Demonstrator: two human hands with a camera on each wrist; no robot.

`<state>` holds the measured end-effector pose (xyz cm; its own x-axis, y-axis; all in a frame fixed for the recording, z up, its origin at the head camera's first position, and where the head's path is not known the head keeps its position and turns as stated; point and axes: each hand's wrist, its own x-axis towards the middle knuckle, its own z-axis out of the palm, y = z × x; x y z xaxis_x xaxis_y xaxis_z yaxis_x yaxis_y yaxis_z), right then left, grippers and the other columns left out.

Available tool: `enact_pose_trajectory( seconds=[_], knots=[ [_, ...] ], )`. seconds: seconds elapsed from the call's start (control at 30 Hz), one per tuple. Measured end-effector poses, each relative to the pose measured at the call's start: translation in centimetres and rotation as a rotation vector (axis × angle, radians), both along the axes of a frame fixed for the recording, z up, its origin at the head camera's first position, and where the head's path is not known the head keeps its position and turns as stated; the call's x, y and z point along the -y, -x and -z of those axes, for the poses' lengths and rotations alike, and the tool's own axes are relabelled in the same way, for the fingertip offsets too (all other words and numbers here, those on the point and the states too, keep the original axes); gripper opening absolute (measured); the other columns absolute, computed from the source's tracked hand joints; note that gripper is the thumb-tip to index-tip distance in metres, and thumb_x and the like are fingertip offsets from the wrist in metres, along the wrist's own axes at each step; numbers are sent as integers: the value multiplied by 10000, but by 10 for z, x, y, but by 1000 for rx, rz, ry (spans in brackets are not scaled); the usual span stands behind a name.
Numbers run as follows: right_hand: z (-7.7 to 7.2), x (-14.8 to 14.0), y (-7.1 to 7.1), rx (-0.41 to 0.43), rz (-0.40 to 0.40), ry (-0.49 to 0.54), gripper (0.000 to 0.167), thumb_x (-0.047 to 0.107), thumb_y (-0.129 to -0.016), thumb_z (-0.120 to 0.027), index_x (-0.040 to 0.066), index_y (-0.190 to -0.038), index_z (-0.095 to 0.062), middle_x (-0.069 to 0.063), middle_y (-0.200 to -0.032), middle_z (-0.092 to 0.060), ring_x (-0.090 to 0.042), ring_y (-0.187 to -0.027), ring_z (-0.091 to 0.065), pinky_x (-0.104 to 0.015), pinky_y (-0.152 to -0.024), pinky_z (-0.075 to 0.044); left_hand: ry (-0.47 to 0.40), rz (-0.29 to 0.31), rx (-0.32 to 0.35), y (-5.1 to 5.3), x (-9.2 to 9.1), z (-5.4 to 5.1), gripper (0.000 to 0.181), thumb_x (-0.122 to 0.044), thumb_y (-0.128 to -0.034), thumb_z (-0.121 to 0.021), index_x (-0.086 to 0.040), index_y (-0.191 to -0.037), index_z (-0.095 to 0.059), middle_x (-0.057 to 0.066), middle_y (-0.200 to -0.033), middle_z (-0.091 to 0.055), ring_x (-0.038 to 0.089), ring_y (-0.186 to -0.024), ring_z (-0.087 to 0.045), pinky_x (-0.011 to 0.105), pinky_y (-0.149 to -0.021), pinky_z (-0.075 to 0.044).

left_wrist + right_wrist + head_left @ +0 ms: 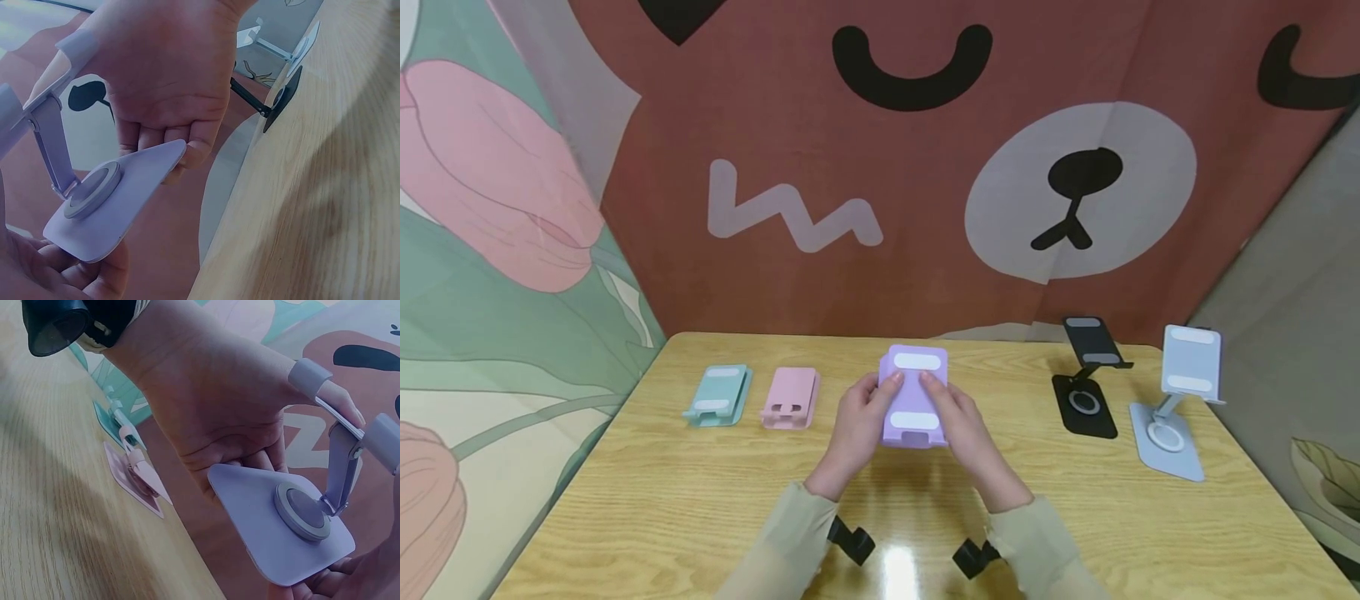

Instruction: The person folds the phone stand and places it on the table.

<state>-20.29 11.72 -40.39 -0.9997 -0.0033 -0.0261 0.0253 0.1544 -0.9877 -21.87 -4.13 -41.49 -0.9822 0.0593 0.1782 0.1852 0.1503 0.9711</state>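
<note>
Both hands hold a purple folding stand (pixel 914 400) above the table. My left hand (pixel 859 425) grips its left side and my right hand (pixel 964 425) its right side, thumbs on the front of the upper plate. In the left wrist view, a hinged arm joins the stand's base plate (pixel 137 184), with a round ring, to the upper plate, so the two stand apart; my right hand (pixel 169 75) is beyond it, my left hand (pixel 56 269) at lower left. The right wrist view shows the fingers of both hands curled under the base plate (pixel 250 506).
On the wooden table (pixel 700 508), a green folded stand (pixel 721 396) and a pink one (pixel 791 397) lie at left. A black stand (pixel 1086 375) and a light blue one (pixel 1180 400) stand unfolded at right. A printed curtain (pixel 820 292) hangs behind.
</note>
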Motion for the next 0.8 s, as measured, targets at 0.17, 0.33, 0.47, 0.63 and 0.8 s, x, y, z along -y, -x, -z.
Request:
enact_pose_trajectory(
  seconds=[0.17,0.33,0.47,0.63,0.8],
  knots=[
    [2,0,1,24,14,-20,737,606,-1001,-495,-26,-1372,-568,-138,-993,-689,-236,-882,-654,-365,-808,-523,-2,-12,-1,-1,0,1,506,-456,-1012,-584,26,-1136,-679,78,-864,-680,184,-753,-628,347,-677,-530],
    [5,0,1,46,29,-45,785,632,-987,-499,-29,-1409,-537,-153,-1048,-683,-259,-946,-646,-416,-873,-509,1,-11,8,0,0,4,530,-471,-1015,-575,30,-1161,-668,87,-893,-683,189,-780,-631,349,-696,-534],
    [7,1,0,47,34,-53,798,637,-984,-503,-27,-1426,-523,-154,-1070,-678,-263,-971,-639,-434,-894,-501,-2,-13,8,0,-1,6,520,-461,-1016,-578,34,-1148,-671,88,-883,-684,188,-770,-630,346,-689,-533],
    [8,1,0,33,32,-43,753,609,-995,-509,-29,-1395,-554,-144,-1035,-688,-247,-931,-650,-392,-843,-520,-10,-12,5,0,-1,7,506,-445,-1014,-585,34,-1149,-674,85,-876,-686,183,-761,-633,340,-679,-532],
    [7,1,0,15,27,-34,720,586,-1004,-513,-24,-1381,-570,-137,-1011,-693,-237,-896,-658,-360,-790,-532,-29,-1,4,-1,0,7,503,-430,-1017,-589,43,-1169,-665,87,-878,-687,179,-757,-636,336,-671,-537]
  ],
)
